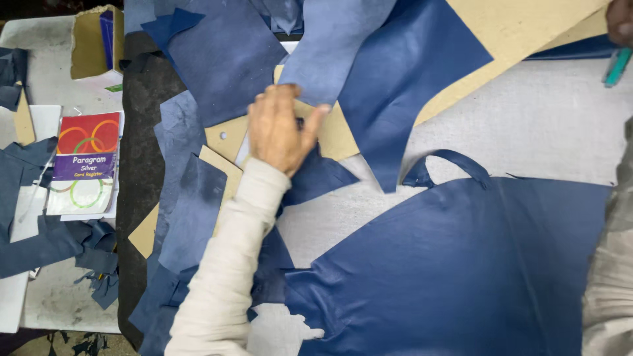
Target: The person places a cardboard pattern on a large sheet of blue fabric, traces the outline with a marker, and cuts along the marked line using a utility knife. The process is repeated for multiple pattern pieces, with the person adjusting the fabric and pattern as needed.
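mostly matte blue leather: left hand flat, fingers spread on tan cardboard template; right hand's grip unclear.

A: How is the scene lit?

B: Evenly and softly from above, fairly bright. The pale table shows no glare. The blue leather sheet carries only a dull sheen.

A: Any shadows?

B: Faint ones under the left hand.

A: Is it sharp?

B: Mostly. The far right corner, with the right hand, is slightly blurred, and the far left edge is dim.
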